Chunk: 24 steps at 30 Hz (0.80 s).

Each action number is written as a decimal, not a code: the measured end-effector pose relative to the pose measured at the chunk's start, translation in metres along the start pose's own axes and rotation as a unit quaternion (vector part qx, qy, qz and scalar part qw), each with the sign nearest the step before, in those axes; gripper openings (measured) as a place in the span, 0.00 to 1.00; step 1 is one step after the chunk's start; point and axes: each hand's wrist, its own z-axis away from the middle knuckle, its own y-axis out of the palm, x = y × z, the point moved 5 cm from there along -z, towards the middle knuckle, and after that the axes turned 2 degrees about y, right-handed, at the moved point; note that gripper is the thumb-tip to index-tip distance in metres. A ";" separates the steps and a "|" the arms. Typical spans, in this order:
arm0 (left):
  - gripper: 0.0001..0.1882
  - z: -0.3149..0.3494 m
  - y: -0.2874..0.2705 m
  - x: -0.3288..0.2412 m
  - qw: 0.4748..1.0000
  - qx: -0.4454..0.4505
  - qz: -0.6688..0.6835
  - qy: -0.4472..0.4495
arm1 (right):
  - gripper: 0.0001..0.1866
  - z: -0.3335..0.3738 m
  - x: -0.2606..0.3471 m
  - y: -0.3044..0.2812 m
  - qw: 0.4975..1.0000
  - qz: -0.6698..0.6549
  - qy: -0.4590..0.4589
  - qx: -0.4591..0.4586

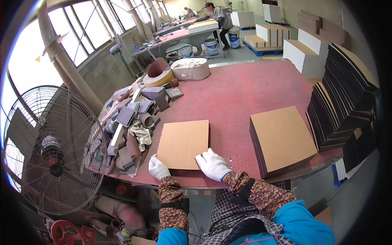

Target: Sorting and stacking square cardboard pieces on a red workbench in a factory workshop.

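brown board (183,143) lies flat at the near edge of the red table (245,90), left of its middle, between the two gloved hands; a dark side shows along its right edge, so it may be a thick piece or a low pile, hard to say from above. the left hand (158,167) is curled in at the near left corner, and whether its fingers pinch the board or only steady it i cannot tell. the right hand (214,164) is nearly closed, fingertips and thumb drawn together on the near right corner, seemingly pinching it. as for progress, the board sits square in front of the body, a neat brown-topped stack (282,139) stands apart to the right, and taller dark-edged piles (341,102) rise beyond it; nothing visible sorts finished boards from unfinished, so i judge the share done unclear, with plenty of similar boards around. no writing can be read on the board or the stack; the far buckets (211,45) carry blue printing, too small to make out.
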 end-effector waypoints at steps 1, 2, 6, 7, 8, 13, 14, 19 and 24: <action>0.19 -0.001 0.000 -0.002 1.000 0.000 0.000 0.001 | 0.16 -0.002 0.001 0.001 1.000 0.004 -0.002 0.003; 0.19 -0.001 0.000 -0.003 1.000 -0.001 -0.002 0.001 | 0.16 -0.003 0.001 0.002 1.000 0.007 -0.003 0.007; 0.19 -0.001 0.004 0.001 1.000 0.002 0.007 -0.010 | 0.15 0.000 0.000 0.002 1.000 0.007 0.006 0.017; 0.19 0.001 0.008 0.005 1.000 0.006 0.009 -0.015 | 0.15 0.002 -0.003 0.003 1.000 0.014 0.004 0.002; 0.19 0.003 0.009 0.008 1.000 0.006 0.009 -0.016 | 0.14 0.007 -0.004 0.002 1.000 0.018 -0.003 -0.015; 0.19 -0.011 -0.009 0.028 0.994 -0.011 -0.059 0.089 | 0.12 0.038 0.015 -0.032 0.995 -0.001 -0.040 -0.091; 0.19 -0.008 -0.015 0.025 0.990 -0.052 -0.086 0.101 | 0.13 0.051 0.019 -0.041 0.998 -0.011 -0.020 -0.067; 0.19 0.071 -0.010 -0.087 0.973 -0.064 -0.101 0.196 | 0.15 0.142 0.017 -0.117 0.996 0.003 -0.044 -0.077; 0.20 0.160 0.067 -0.145 0.966 0.209 0.107 0.109 | 0.15 0.211 -0.040 -0.200 0.971 0.210 0.029 -0.114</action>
